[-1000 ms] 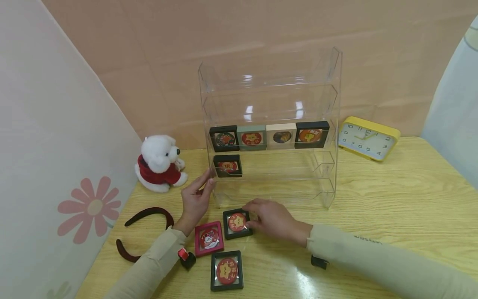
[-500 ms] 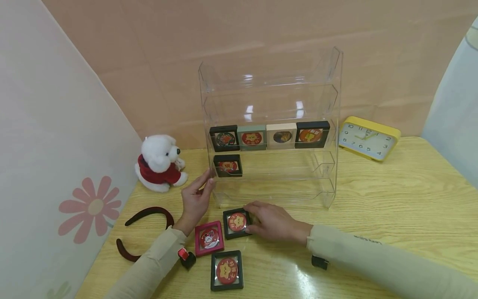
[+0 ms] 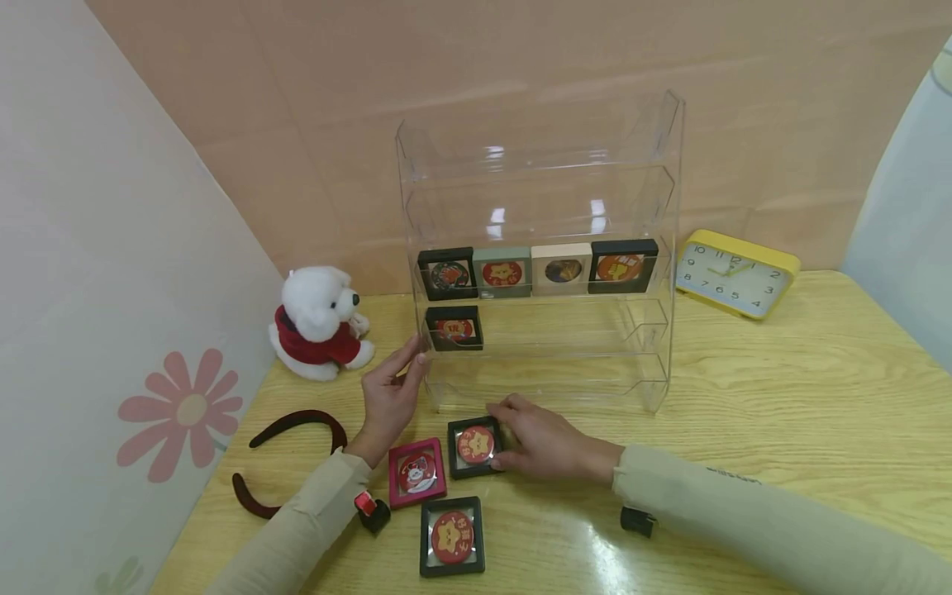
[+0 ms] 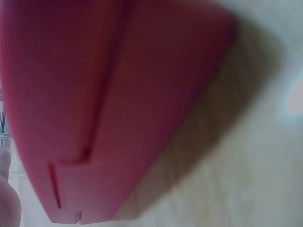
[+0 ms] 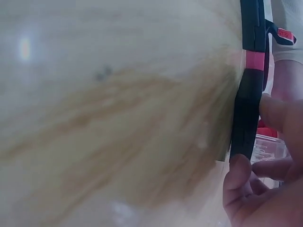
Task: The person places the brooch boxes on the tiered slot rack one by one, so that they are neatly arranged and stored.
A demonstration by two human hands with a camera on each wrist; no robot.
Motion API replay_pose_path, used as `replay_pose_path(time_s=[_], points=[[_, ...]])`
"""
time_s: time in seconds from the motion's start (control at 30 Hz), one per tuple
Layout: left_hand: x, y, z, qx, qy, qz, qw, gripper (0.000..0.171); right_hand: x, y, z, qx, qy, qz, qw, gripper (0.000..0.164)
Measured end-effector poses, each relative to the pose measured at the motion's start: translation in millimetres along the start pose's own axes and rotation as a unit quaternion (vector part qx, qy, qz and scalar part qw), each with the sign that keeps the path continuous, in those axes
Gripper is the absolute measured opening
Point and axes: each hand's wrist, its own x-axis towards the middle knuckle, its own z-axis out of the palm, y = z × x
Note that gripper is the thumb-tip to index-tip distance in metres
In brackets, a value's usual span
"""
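My right hand [image 3: 546, 446] pinches a black square display frame [image 3: 455, 467] by its right side; inside is a round red badge with a yellow star figure. Thumb and fingers sit at opposite edges of this frame in the right wrist view. At the lower left side of a clear acrylic display rack [image 3: 673, 190], my left hand [image 3: 390, 401] grips the side panel between thumb and fingers. A pink frame [image 3: 397, 501] lies just left of the held frame and fills much of the left wrist view. Another black frame [image 3: 426, 570] lies nearer on the table.
Several framed badges fill one rack tier, including a green frame [image 3: 502, 292] and a cream frame [image 3: 559, 250]. One black frame [image 3: 454, 345] stands at the left of the tier below. Around are a white plush dog [image 3: 312, 310], dark headband [image 3: 297, 417] and yellow clock [image 3: 736, 277].
The black frame under my right hand has shifted slightly right and turned a little. My right fingers have moved slightly along it. My left hand stays on the rack's side.
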Motion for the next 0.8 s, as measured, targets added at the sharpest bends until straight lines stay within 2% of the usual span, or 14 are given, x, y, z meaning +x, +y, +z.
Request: replay_pose_path(time_s=[0.17,0.53,0.8], points=[[0.1,-0.4,-0.1,0.001,0.0,0.004,1.0,0.032,-1.1,-1.1,-0.8,0.004,-0.015,0.002,1.0,0.068],[0.3,-1.0,0.7,-0.012,0.003,0.007,0.9999,0.032,-0.5,-1.4,-1.5,-0.009,-0.02,-0.003,1.0,0.066],[-0.3,-0.9,0.2,-0.007,0.0,0.005,1.0,0.032,-2.0,0.5,0.0,0.012,-0.001,-0.002,1.0,0.065]])
